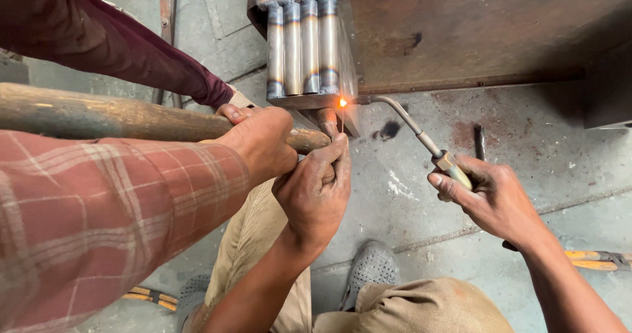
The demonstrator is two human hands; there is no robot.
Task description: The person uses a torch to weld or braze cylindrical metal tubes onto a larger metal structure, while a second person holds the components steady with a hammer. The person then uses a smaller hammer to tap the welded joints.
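Now — right hand (490, 198) fist-wrapped round torch (421, 139) | left hand (316, 188) pinching rod (343, 119) — tip aglow.

Stained grey concrete floor (421, 195) under a dark rod (480, 142) and yellow-handled tool (596, 260).

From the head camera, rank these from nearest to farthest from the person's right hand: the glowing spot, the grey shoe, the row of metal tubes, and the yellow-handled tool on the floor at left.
From the right hand, holding the torch:
1. Glowing spot, up-left at the torch tip, and grey shoe, below-left: too close to call.
2. Row of metal tubes, farther up-left, above the glow.
3. Yellow-handled tool, far left on the floor.
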